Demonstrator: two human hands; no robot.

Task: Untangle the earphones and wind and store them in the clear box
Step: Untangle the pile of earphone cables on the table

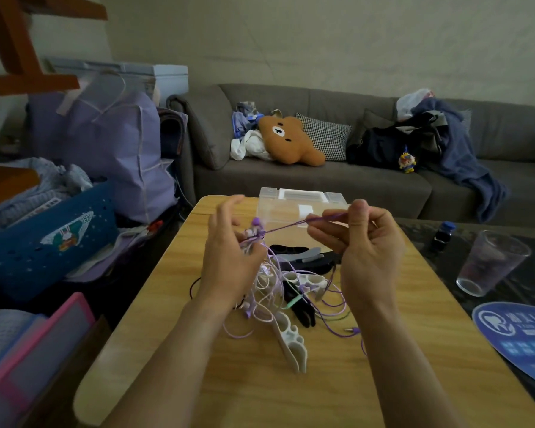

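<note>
On the table (229, 381), nearest the viewer, a white winder (292, 344) is seen lying flat, its far end tucked under loose loops of cord. Just beyond it, the tangle (269, 291) of purple and white earphones is spread over the wood, part resting there, part lifted. A jack plug (352, 329) is seen at its right edge, and black winders are partly covered by the loops. Above the heap, a bunch of cords and earbuds is gripped in the left hand (229, 257), fingers curled round it. One dark purple cord (288, 225) is drawn taut across to the right hand (365, 242), where it is pinched between thumb and forefinger. Behind both hands, the clear box (303, 205) is seen at the table's far edge, lid down, apart from the earphones. To the right, a glass (491, 261) is set on a dark surface. Farther back, a sofa (352, 174) is loaded with a bear cushion (291, 140) and clothes.
</note>
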